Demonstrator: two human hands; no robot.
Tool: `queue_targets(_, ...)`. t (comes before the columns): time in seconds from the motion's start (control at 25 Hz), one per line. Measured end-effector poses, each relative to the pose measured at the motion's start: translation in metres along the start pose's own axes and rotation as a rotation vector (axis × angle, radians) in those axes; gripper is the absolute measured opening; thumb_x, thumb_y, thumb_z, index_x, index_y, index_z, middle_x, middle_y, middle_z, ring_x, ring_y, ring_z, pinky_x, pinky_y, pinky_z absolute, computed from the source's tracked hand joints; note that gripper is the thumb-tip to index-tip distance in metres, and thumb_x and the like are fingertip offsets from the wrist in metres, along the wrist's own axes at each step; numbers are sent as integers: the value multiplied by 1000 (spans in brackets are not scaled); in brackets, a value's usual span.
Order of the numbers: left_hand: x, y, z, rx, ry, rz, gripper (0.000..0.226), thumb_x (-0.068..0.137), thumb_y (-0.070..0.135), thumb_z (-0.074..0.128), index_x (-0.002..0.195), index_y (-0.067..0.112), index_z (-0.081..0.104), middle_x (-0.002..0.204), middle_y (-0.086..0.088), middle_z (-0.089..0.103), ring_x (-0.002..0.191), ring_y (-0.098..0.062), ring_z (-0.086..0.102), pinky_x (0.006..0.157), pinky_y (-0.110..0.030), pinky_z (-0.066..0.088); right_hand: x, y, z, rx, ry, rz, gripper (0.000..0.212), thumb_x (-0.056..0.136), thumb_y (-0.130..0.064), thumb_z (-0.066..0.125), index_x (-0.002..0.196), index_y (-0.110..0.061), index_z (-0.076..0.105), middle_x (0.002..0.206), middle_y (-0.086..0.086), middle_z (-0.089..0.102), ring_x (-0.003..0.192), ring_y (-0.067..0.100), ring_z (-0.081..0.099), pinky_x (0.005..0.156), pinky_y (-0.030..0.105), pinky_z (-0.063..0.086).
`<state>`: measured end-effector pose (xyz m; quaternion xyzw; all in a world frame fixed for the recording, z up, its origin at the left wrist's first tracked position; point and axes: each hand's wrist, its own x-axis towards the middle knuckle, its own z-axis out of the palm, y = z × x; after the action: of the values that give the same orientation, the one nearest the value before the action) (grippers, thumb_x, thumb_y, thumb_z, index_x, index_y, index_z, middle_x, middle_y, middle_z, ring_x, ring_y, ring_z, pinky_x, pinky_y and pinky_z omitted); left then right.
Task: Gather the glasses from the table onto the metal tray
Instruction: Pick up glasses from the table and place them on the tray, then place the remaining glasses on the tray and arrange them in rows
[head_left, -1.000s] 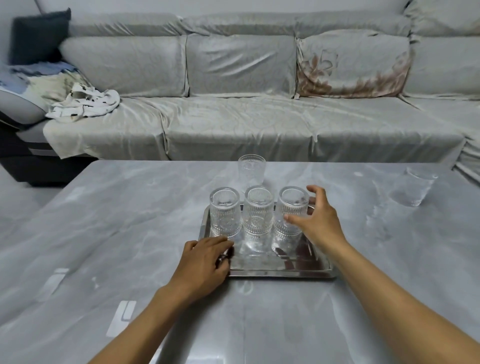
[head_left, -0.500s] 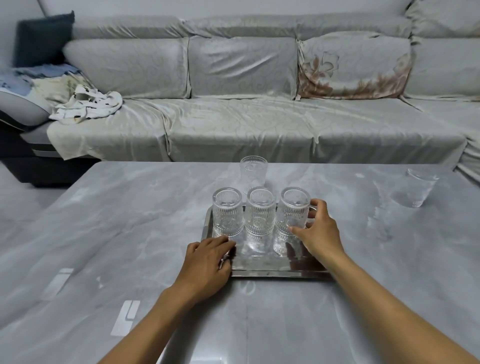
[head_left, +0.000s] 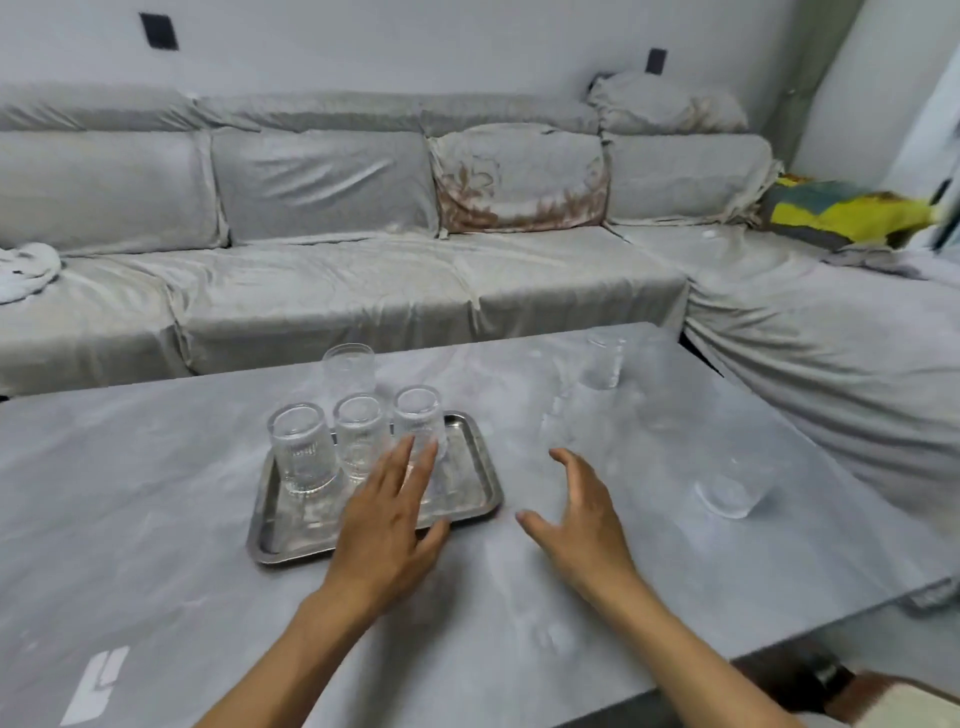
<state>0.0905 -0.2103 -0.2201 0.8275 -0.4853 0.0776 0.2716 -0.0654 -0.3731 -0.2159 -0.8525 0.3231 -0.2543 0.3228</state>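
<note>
A metal tray (head_left: 475, 470) lies on the grey marble table (head_left: 156, 493) with three ribbed glasses in a row: left glass (head_left: 300, 449), middle glass (head_left: 358, 436), right glass (head_left: 418, 421). Behind the tray a fourth ribbed glass (head_left: 349, 369) stands on the table. Two smooth glasses stand to the right: one far (head_left: 605, 361), one near the right edge (head_left: 730, 488). My left hand (head_left: 389, 514) hovers flat over the tray's front right part, fingers spread. My right hand (head_left: 582, 512) is open above the table, right of the tray, holding nothing.
A grey covered corner sofa (head_left: 332, 291) runs behind and to the right of the table. A yellow and teal cushion (head_left: 841, 213) lies at the far right. The table's right edge (head_left: 831, 462) is close to the near smooth glass.
My view swung to the right. My right hand left the right-hand tray glass and moved right over the table. My left hand lifted off the tray's front edge and spread open.
</note>
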Motion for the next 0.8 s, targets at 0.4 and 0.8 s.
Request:
queue_targets(0.4,22,108,47,7,-193,15,78,89,49,42,150,36,-6,163,0,3,149,-21,5,119,-46,12,-5,114,-141,-553,98,270,81,89,-26,58,153,-20,8,164,7,8,137,36,34,105,46,38)
queue_targets(0.8,1,50,10,-454,76,-329,39,84,13,66,122,19,60,119,3,65,110,-19,60,90,-30,46,9,49,-79,-34,46,115,18,91,-22,57,78,-15,47,83,2,60,73,21,55,58,25,37)
